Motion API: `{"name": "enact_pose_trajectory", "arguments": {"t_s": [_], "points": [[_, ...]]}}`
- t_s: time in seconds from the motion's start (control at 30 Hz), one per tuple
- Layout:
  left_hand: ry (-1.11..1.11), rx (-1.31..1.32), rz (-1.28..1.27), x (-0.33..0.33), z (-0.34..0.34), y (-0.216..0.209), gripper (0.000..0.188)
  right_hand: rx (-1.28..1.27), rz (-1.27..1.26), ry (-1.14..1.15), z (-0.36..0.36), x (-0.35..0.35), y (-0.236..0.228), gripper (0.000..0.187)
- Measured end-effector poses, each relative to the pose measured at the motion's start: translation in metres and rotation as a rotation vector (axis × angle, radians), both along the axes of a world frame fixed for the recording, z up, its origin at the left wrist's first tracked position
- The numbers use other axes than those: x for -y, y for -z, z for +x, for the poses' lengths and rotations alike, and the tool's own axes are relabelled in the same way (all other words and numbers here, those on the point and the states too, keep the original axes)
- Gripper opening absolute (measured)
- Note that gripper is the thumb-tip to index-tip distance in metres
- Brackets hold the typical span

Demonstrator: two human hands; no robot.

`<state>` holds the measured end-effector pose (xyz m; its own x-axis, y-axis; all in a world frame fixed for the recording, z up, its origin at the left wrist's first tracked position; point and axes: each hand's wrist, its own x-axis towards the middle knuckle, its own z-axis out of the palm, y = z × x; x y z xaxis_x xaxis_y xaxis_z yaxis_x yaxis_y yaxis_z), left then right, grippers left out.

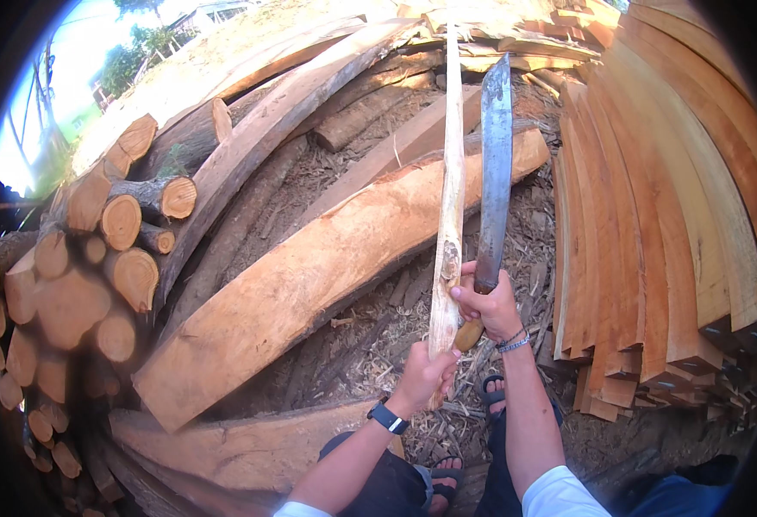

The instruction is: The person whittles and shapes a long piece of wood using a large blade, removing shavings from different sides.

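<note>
We grip the pale stick (449, 207) upright in our left hand (426, 372), just below our right hand (486, 302), which is clenched round the raised machete (493, 172).

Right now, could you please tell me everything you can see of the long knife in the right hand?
The long knife has a broad, dull grey metal blade, stained and worn, widening toward a pointed tip that points up and away. Its handle looks wooden, brownish, and is gripped by the right hand. It stands nearly upright, close beside the pale peeled stick that the left hand holds.
</note>
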<state>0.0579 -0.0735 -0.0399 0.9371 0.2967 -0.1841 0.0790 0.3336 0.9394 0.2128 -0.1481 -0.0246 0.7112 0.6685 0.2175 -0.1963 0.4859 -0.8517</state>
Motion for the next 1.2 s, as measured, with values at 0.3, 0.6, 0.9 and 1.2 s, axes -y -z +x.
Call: {"name": "enact_pose_trajectory", "arguments": {"t_s": [0.3, 0.6, 0.9, 1.2], "points": [[-0.247, -0.122, 0.684, 0.001, 0.004, 0.018, 0.026, 0.108, -0.105, 0.033, 0.001, -0.005, 0.005, 0.046], [-0.333, -0.151, 0.781, 0.010, 0.001, -0.002, 0.029, 0.113, -0.106, 0.015, -0.001, -0.007, 0.006, 0.053], [-0.320, -0.199, 0.795, 0.009, 0.000, -0.006, 0.030, 0.065, -0.099, 0.040, -0.001, -0.007, 0.007, 0.057], [-0.104, -0.073, -0.116, -0.014, -0.002, -0.015, 0.015, 0.250, -0.242, 0.092, 0.006, -0.008, 0.015, 0.043]]}}
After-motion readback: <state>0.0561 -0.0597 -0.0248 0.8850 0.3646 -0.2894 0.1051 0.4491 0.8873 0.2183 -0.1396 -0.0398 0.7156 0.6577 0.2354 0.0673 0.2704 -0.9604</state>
